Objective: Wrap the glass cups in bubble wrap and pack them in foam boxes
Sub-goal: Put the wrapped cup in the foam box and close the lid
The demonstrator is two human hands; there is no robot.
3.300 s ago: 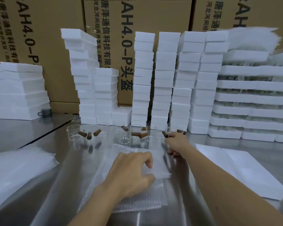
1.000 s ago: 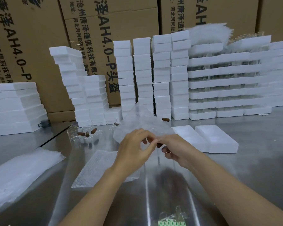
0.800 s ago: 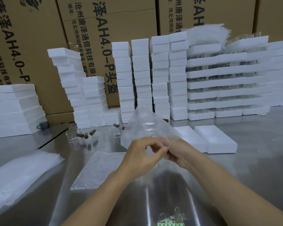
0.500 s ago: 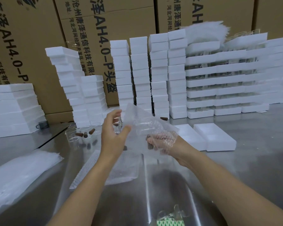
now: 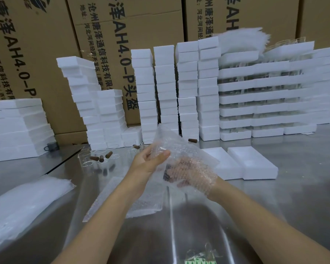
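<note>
Above the steel table I hold up a clear sheet of bubble wrap [image 5: 176, 147]. My left hand [image 5: 149, 161] pinches its left edge between thumb and fingers. My right hand [image 5: 189, 173] is inside the wrap and shows through it, gripping a glass cup with a brown handle [image 5: 167, 173]. More glass cups with brown handles [image 5: 100, 157] stand at the back left. An open foam box [image 5: 252, 162] and its lid [image 5: 224, 164] lie to the right. A stack of bubble-wrap sheets [image 5: 141, 202] lies flat under my left forearm.
Tall stacks of white foam boxes [image 5: 165, 88] line the back in front of cardboard cartons [image 5: 112, 35]. Foam trays [image 5: 265, 100] are piled at the right, flat foam pieces [image 5: 15, 128] at the left. A heap of plastic bags [image 5: 21, 202] lies front left. A crumpled scrap [image 5: 200, 258] sits at the near edge.
Both hands lifted a bubble-wrap sheet and a cup off the table. The right hand with the cup went under the sheet, and the left hand shifted to grip its left edge.
</note>
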